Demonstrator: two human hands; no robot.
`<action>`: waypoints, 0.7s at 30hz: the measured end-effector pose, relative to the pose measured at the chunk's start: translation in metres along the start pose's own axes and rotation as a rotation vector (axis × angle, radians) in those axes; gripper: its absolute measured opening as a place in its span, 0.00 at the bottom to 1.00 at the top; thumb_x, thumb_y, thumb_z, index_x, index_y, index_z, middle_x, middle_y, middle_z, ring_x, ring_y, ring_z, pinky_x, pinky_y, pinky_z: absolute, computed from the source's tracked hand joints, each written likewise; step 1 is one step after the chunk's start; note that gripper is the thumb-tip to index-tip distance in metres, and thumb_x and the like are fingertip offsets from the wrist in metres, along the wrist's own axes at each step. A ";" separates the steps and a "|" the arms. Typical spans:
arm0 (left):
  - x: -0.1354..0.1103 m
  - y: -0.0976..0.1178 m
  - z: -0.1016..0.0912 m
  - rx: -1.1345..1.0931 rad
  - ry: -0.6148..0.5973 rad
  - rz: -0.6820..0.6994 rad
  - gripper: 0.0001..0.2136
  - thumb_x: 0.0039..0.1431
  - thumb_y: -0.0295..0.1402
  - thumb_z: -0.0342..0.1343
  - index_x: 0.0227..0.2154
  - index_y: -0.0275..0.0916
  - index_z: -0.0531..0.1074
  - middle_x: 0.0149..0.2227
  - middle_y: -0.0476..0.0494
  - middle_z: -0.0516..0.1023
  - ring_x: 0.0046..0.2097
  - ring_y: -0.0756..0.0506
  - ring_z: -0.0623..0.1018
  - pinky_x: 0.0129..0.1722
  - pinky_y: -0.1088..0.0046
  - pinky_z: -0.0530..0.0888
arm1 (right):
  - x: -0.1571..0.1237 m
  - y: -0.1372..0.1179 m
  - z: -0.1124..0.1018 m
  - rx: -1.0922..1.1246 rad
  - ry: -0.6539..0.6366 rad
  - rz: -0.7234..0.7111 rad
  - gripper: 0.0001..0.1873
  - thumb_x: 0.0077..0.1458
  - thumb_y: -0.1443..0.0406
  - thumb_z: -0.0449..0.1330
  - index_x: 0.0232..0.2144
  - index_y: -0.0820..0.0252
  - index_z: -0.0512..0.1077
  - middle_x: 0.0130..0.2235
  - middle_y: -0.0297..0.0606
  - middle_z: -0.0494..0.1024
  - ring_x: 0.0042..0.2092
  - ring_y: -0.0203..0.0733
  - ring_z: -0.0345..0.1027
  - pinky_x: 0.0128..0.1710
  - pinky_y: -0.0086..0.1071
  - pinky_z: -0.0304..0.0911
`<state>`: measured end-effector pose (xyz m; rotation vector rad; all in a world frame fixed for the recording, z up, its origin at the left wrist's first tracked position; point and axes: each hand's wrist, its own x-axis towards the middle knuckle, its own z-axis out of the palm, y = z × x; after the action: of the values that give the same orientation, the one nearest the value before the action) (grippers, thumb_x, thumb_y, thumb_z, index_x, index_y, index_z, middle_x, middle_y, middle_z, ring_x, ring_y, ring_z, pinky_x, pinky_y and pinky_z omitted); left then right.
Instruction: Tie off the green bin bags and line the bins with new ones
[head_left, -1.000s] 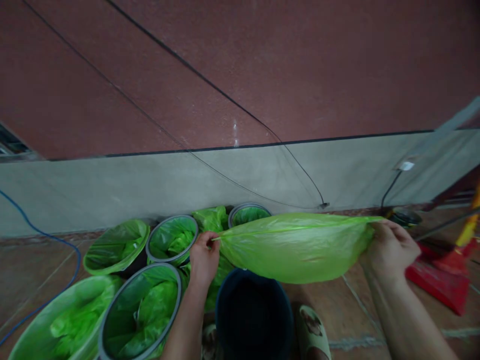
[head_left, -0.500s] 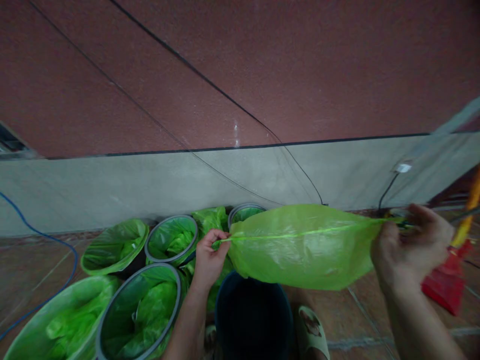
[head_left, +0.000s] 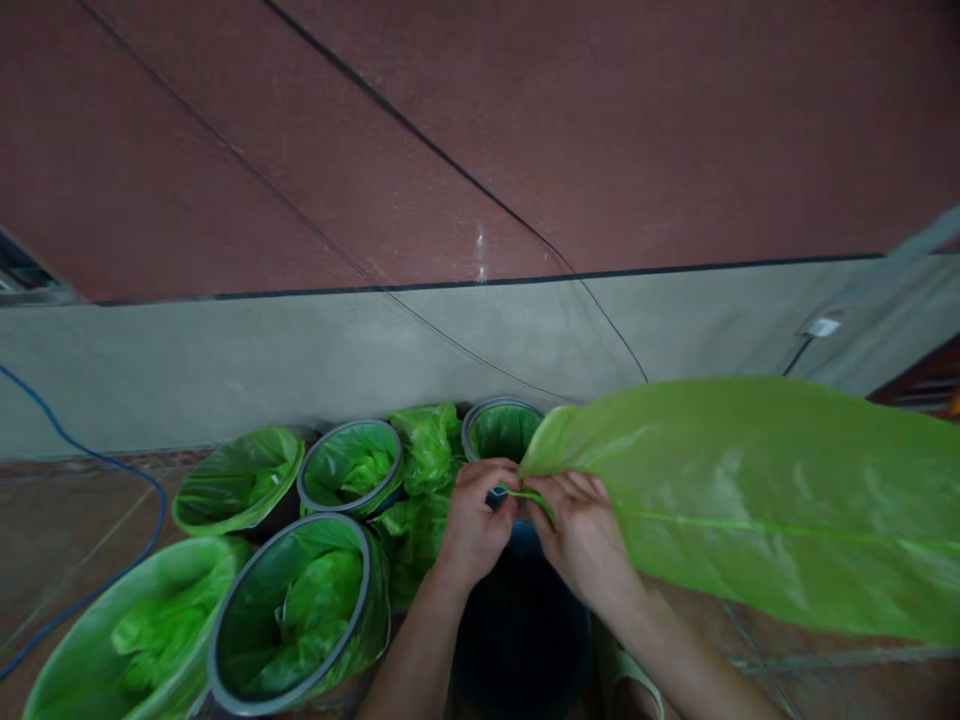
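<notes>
A green plastic bag [head_left: 750,490], puffed out, stretches from my hands to the right edge of the view. My left hand [head_left: 480,515] pinches the bag's gathered end. Right beside it, my right hand [head_left: 574,520] grips the same end, its fingers close to the left ones. Below both hands stands a dark bin [head_left: 521,630] with no liner showing; its inside is too dark to make out.
Several bins lined with green bags stand at the left, among them a grey-rimmed bin [head_left: 292,610]. A green bag bundle [head_left: 426,445] lies between bins. A blue hose [head_left: 90,460] runs over the floor. Behind is a wall [head_left: 225,370] with thin cables. My shoe [head_left: 634,690] shows below.
My right hand has moved left from the bag's far end to beside my left hand. The bag has spread out longer toward the right, and the view has shifted slightly.
</notes>
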<state>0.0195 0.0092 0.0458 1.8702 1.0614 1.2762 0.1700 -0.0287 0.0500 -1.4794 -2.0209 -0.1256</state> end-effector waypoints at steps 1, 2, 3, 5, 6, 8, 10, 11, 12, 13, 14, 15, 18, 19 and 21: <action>0.001 -0.001 0.000 -0.039 0.007 -0.023 0.08 0.50 0.21 0.54 0.29 0.40 0.74 0.44 0.44 0.79 0.49 0.44 0.76 0.55 0.63 0.68 | 0.000 0.001 0.001 -0.003 0.019 -0.003 0.08 0.59 0.69 0.58 0.40 0.58 0.76 0.36 0.38 0.80 0.38 0.45 0.70 0.42 0.40 0.59; 0.001 -0.002 0.001 -0.075 0.015 -0.054 0.07 0.49 0.22 0.55 0.28 0.40 0.74 0.45 0.43 0.78 0.49 0.44 0.76 0.54 0.64 0.68 | 0.000 0.001 0.002 -0.001 0.035 -0.007 0.08 0.60 0.69 0.57 0.38 0.57 0.76 0.34 0.37 0.80 0.37 0.45 0.70 0.41 0.39 0.59; 0.002 -0.003 0.001 -0.116 0.025 -0.100 0.06 0.49 0.23 0.56 0.29 0.40 0.75 0.45 0.43 0.78 0.49 0.44 0.76 0.53 0.66 0.69 | 0.000 0.002 0.003 0.006 0.049 -0.010 0.08 0.61 0.69 0.57 0.38 0.57 0.76 0.34 0.37 0.80 0.37 0.44 0.70 0.40 0.39 0.60; 0.003 -0.005 0.002 -0.246 0.052 -0.242 0.08 0.48 0.26 0.60 0.33 0.39 0.75 0.43 0.44 0.78 0.44 0.45 0.77 0.48 0.68 0.72 | 0.000 0.001 0.006 0.031 0.082 -0.010 0.09 0.61 0.69 0.56 0.39 0.57 0.77 0.36 0.38 0.80 0.38 0.44 0.70 0.41 0.38 0.62; 0.003 -0.005 0.003 -0.332 0.066 -0.335 0.10 0.48 0.29 0.62 0.35 0.39 0.75 0.41 0.45 0.78 0.41 0.46 0.78 0.45 0.69 0.73 | -0.001 0.001 0.007 0.048 0.102 -0.006 0.10 0.62 0.69 0.56 0.40 0.57 0.77 0.39 0.39 0.80 0.39 0.44 0.71 0.41 0.39 0.63; 0.001 -0.004 0.006 -0.505 0.044 -0.545 0.14 0.50 0.39 0.63 0.38 0.38 0.75 0.38 0.45 0.79 0.36 0.47 0.78 0.40 0.70 0.73 | -0.001 0.001 0.009 0.082 0.153 0.010 0.12 0.62 0.68 0.55 0.41 0.56 0.78 0.44 0.41 0.79 0.43 0.44 0.71 0.44 0.39 0.66; -0.002 -0.002 0.010 -0.632 -0.054 -0.730 0.20 0.53 0.51 0.60 0.37 0.36 0.76 0.36 0.43 0.80 0.35 0.46 0.79 0.38 0.70 0.73 | -0.002 0.000 0.010 0.101 0.203 0.036 0.12 0.62 0.68 0.55 0.41 0.55 0.79 0.46 0.42 0.77 0.44 0.44 0.70 0.45 0.40 0.67; -0.004 0.001 0.013 -0.685 -0.110 -0.793 0.24 0.54 0.55 0.58 0.36 0.35 0.76 0.35 0.41 0.80 0.35 0.45 0.79 0.38 0.69 0.74 | -0.002 -0.001 0.011 0.103 0.218 0.050 0.12 0.62 0.67 0.55 0.40 0.54 0.79 0.46 0.43 0.76 0.45 0.44 0.69 0.44 0.39 0.68; -0.006 0.004 0.017 -0.744 -0.155 -0.831 0.26 0.55 0.57 0.56 0.37 0.35 0.77 0.36 0.40 0.81 0.37 0.44 0.80 0.39 0.68 0.74 | -0.003 -0.002 0.012 0.102 0.225 0.059 0.12 0.62 0.67 0.55 0.40 0.54 0.80 0.46 0.43 0.75 0.44 0.44 0.68 0.44 0.39 0.69; -0.007 0.007 0.020 -0.807 -0.177 -0.845 0.27 0.55 0.58 0.54 0.39 0.35 0.77 0.37 0.39 0.81 0.39 0.42 0.80 0.40 0.67 0.75 | -0.004 -0.004 0.013 0.099 0.225 0.061 0.12 0.62 0.68 0.55 0.39 0.55 0.80 0.46 0.43 0.75 0.44 0.44 0.68 0.43 0.39 0.69; -0.008 0.010 0.024 -0.870 -0.183 -0.849 0.27 0.56 0.58 0.54 0.40 0.36 0.77 0.38 0.39 0.81 0.42 0.41 0.80 0.43 0.65 0.75 | -0.005 -0.005 0.015 0.098 0.220 0.059 0.13 0.61 0.68 0.55 0.38 0.55 0.80 0.45 0.44 0.74 0.44 0.44 0.68 0.43 0.38 0.69; -0.009 0.012 0.027 -0.929 -0.180 -0.853 0.27 0.57 0.57 0.54 0.41 0.36 0.77 0.40 0.39 0.81 0.45 0.41 0.80 0.46 0.64 0.76 | -0.006 -0.006 0.016 0.096 0.212 0.052 0.13 0.61 0.69 0.55 0.37 0.56 0.80 0.45 0.44 0.74 0.44 0.45 0.67 0.42 0.38 0.69; -0.008 0.015 0.034 -1.040 -0.132 -0.930 0.24 0.59 0.54 0.52 0.39 0.36 0.77 0.40 0.37 0.81 0.48 0.40 0.80 0.50 0.63 0.76 | -0.010 -0.010 0.022 0.082 0.191 0.029 0.13 0.59 0.71 0.55 0.39 0.56 0.80 0.43 0.44 0.74 0.43 0.45 0.67 0.42 0.38 0.69; -0.008 0.013 0.035 -1.051 -0.097 -0.970 0.22 0.60 0.52 0.52 0.38 0.36 0.76 0.40 0.37 0.81 0.48 0.40 0.80 0.50 0.63 0.76 | -0.012 -0.011 0.024 0.078 0.182 0.023 0.13 0.59 0.71 0.55 0.39 0.56 0.79 0.43 0.43 0.75 0.43 0.45 0.68 0.43 0.38 0.69; -0.007 0.007 0.036 -1.036 0.005 -1.023 0.18 0.61 0.48 0.53 0.36 0.36 0.75 0.38 0.38 0.81 0.46 0.41 0.80 0.48 0.64 0.77 | -0.014 -0.013 0.026 0.083 0.150 0.014 0.14 0.58 0.72 0.55 0.40 0.56 0.79 0.42 0.43 0.75 0.43 0.45 0.68 0.44 0.40 0.70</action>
<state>0.0543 -0.0024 0.0366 0.4107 0.8680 0.8730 0.1498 -0.0336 0.0252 -1.3905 -1.8735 -0.1402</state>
